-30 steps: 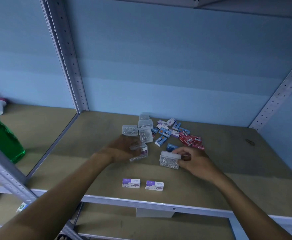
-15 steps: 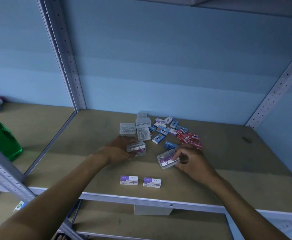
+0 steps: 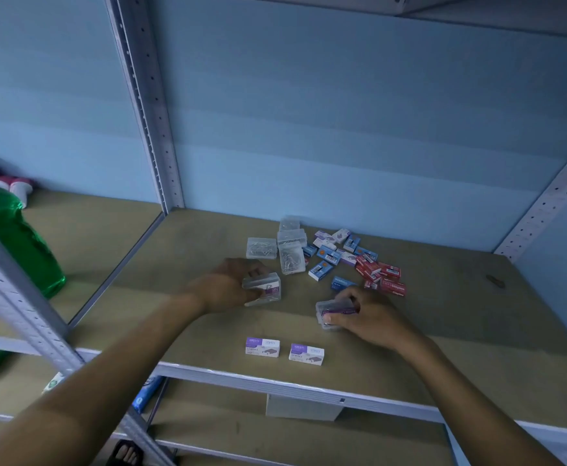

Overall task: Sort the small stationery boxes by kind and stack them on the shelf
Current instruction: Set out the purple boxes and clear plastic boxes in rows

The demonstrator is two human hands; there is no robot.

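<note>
My left hand (image 3: 223,288) grips a clear plastic clip box with a purple label (image 3: 266,286), resting on the shelf board (image 3: 181,317). My right hand (image 3: 367,314) holds a second clear box (image 3: 330,311), tilted on its edge against the board. Behind them lies a mixed pile: clear clip boxes (image 3: 290,253), blue boxes (image 3: 322,269), red staple boxes (image 3: 381,275) and purple-white boxes (image 3: 329,237). Two purple-white staple boxes (image 3: 262,346) (image 3: 306,354) lie side by side near the front edge.
A green plastic bottle (image 3: 16,237) stands in the bay to the left, behind a grey perforated upright (image 3: 16,297). Another upright (image 3: 147,105) divides the bays at the back. A small brown object (image 3: 495,280) lies at the right. A white box (image 3: 304,408) sits on the shelf below.
My right hand has turned its clear box from flat to tilted on edge and drawn it slightly nearer. My left hand has set its clear box down on the board.
</note>
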